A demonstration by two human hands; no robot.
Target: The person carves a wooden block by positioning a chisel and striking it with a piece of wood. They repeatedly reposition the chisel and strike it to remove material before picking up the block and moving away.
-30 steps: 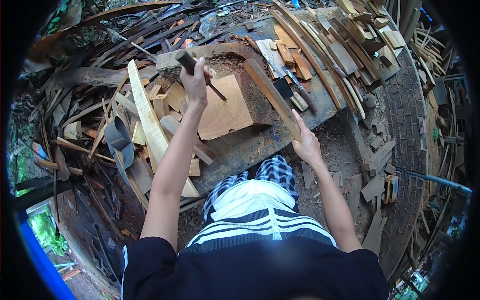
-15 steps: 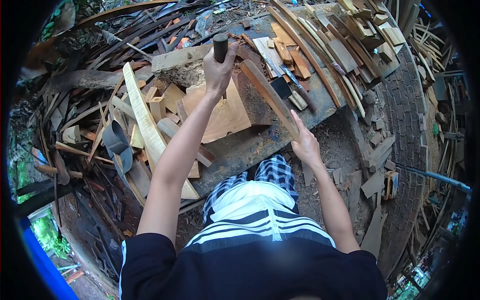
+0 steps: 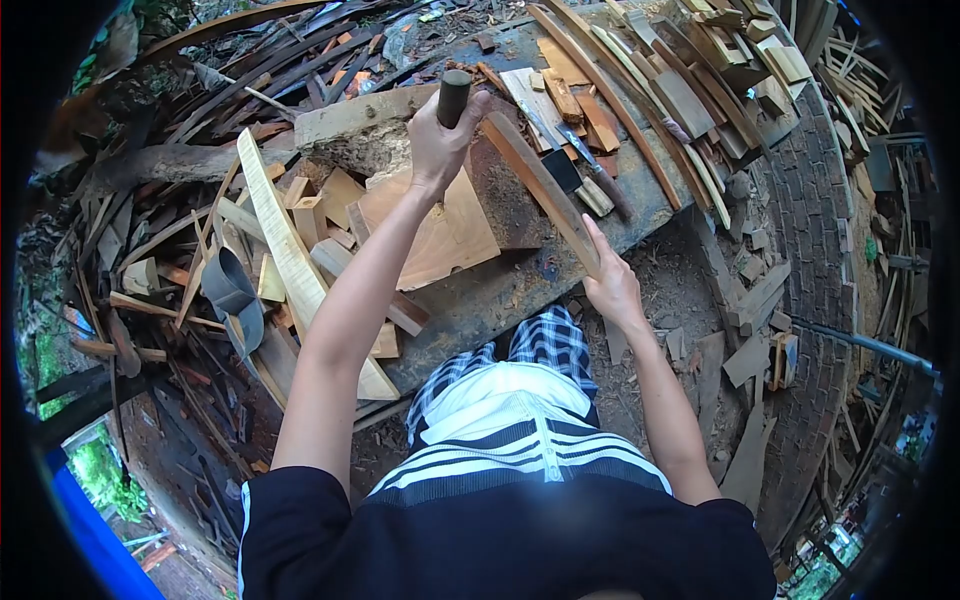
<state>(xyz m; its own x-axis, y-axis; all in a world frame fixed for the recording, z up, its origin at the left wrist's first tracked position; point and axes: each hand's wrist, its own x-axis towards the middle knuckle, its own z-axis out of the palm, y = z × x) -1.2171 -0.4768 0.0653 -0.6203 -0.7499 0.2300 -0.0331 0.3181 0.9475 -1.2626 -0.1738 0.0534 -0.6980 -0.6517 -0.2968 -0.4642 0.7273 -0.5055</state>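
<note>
My left hand (image 3: 441, 150) is wrapped round a dark, round tool handle (image 3: 454, 100), whose end sticks up above the fist. The rest of that tool is hidden behind the hand and forearm. In my right hand (image 3: 612, 287) is the near end of a long, narrow wooden strip (image 3: 540, 187), thumb along its side. The strip slants up and left, its far end close beside my left fist. Under my left wrist lies a flat, light-brown wooden board (image 3: 462, 235) on the workbench (image 3: 490, 308).
A pale plank (image 3: 283, 240) leans among offcuts at left, near a grey cap (image 3: 232, 290). Right of the strip lie a brown-handled tool (image 3: 612, 192) and a black square piece (image 3: 562, 171). Stacked timber (image 3: 690, 100) fills the bench's far right; brick paving (image 3: 812, 230) lies beyond.
My left hand has shifted slightly to the right with the handle. My right hand and the wooden strip have hardly moved.
</note>
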